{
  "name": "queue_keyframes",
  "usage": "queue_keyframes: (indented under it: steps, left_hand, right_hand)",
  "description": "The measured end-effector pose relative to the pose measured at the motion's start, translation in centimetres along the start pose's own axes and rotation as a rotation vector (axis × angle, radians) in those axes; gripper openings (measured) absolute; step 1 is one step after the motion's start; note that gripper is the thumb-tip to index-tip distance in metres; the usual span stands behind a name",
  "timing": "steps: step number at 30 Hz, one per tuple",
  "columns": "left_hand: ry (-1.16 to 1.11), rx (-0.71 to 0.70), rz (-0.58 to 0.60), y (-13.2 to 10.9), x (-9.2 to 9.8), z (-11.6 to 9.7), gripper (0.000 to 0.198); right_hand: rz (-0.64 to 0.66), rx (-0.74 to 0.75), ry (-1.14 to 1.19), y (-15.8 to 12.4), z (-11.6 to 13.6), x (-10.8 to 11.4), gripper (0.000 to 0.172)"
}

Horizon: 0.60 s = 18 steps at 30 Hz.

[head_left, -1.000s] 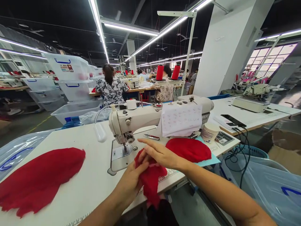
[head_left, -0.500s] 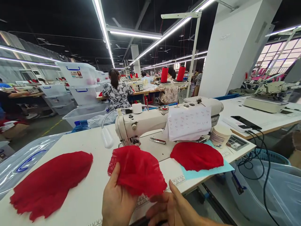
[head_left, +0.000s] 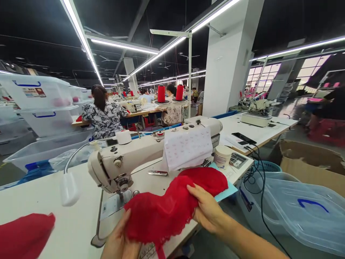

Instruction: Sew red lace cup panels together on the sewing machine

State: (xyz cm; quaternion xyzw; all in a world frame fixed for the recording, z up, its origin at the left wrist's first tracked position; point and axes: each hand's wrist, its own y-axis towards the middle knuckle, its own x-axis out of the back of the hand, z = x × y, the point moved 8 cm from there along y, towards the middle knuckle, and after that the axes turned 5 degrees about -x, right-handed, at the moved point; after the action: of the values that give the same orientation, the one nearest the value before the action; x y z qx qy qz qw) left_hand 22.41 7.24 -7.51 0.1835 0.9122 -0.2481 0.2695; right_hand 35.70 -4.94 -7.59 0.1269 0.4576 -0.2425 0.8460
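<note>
A red fabric piece with a lacy lower edge (head_left: 161, 216) is stretched between both hands in front of the sewing machine (head_left: 129, 154). My left hand (head_left: 121, 233) grips its left end, fingers partly behind the cloth. At the right end, my right hand (head_left: 206, 207) pinches it with the thumb on top. Behind that hand, a second red piece (head_left: 212, 180) lies on light blue paper (head_left: 228, 192). Another red piece (head_left: 25, 235) rests on the table at the far left. The machine's needle area is just left of and behind the held cloth.
Thread snips (head_left: 157, 173) lie on the machine bed (head_left: 145, 183). A white tub (head_left: 222, 156), a phone (head_left: 244, 138) and black cables (head_left: 262, 201) are at the right. A lamp (head_left: 69, 189) stands left of the machine head. Plastic bins flank the table; people sit ahead.
The view has turned right. The held cloth is now spread wider, and my right hand has closed on its right end. More of the machine's needle area shows.
</note>
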Motion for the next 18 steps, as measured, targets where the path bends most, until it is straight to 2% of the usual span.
queue_keyframes:
  steps: [3, 6, 8, 11, 14, 18]
  left_hand:
    - [0.015, 0.05, 0.092, 0.6, -4.0, 1.2, 0.041]
    - [0.056, 0.041, 0.283, 1.7, -8.0, 2.5, 0.043]
    - [0.085, 0.029, 0.38, 2.7, -9.8, 3.6, 0.044]
    - [0.111, 0.049, 0.426, 4.1, -11.3, 5.9, 0.044]
    - [0.113, 0.087, 0.413, 4.8, -12.1, 8.1, 0.043]
    - [0.123, 0.119, 0.401, 5.0, -13.0, 9.5, 0.043]
  right_hand:
    - [-0.027, 0.079, -0.064, 0.4, 4.2, 1.6, 0.037]
    - [-0.012, 0.149, -0.121, 0.6, 7.7, 3.3, 0.036]
    - [-0.013, 0.175, -0.135, 0.6, 9.3, 4.9, 0.036]
    - [-0.064, 0.188, -0.09, 0.5, 10.8, 8.0, 0.032]
    - [-0.132, 0.197, -0.021, 0.3, 11.4, 10.9, 0.026]
    - [-0.16, 0.212, 0.038, 0.1, 11.8, 12.9, 0.033]
